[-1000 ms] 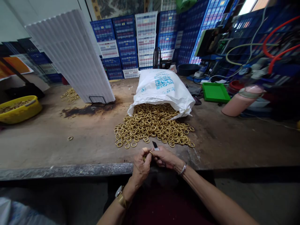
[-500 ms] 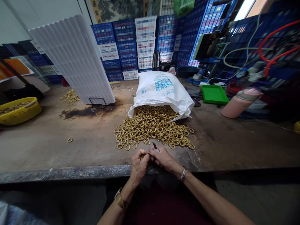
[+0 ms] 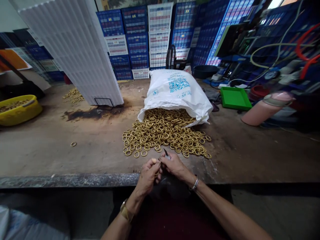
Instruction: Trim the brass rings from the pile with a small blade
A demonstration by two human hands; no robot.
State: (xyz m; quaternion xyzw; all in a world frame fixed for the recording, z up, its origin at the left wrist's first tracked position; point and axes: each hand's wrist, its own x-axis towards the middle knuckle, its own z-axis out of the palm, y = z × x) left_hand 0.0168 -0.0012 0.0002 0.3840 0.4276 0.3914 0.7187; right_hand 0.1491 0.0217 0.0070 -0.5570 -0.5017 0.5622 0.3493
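At the table's front edge my left hand is closed around a brass-coloured ring, mostly hidden by the fingers. My right hand grips a small knife whose dark pointed blade sticks up past the fingers. The fingertips of both hands meet, or nearly so, at the ring. Just beyond them a heap of brass-coloured rings spills from the mouth of a white woven sack lying on its side. One loose ring lies apart on the left.
A yellow tub of small pieces stands at far left. White corrugated sheets lean upright on a wire stand. On the right are a green tray and a pink bottle. Stacked crates line the back.
The view has shifted slightly, so the background sits higher and parts of it farther right. My left fingers have turned a little, showing more of the ring. The knife stays in my right hand.
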